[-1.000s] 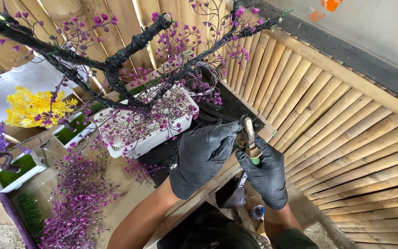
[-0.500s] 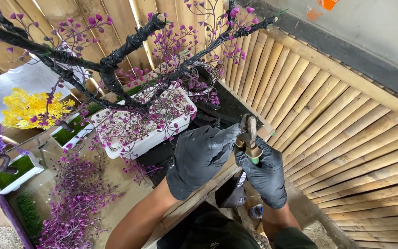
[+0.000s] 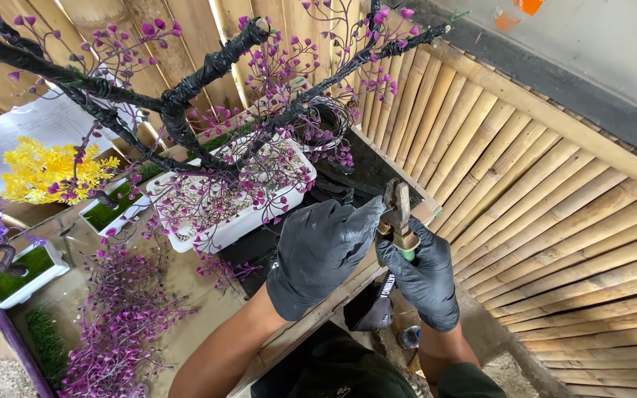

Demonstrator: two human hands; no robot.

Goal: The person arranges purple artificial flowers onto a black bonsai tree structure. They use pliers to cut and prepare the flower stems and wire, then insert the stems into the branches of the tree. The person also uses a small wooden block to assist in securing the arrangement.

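Gripping pliers (image 3: 397, 214) upright: right hand (image 3: 423, 276) (gloved) | left hand (image 3: 322, 254) fingers closed at tip

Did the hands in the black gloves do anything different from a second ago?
Hardly. The right hand still grips the pliers upright by their green handle, and the left hand still presses its fingers against the pliers' head. Both hands edged very slightly higher and closer to the tree. Nothing was picked up or let go. The artificial purple tree and its white planter stayed put.
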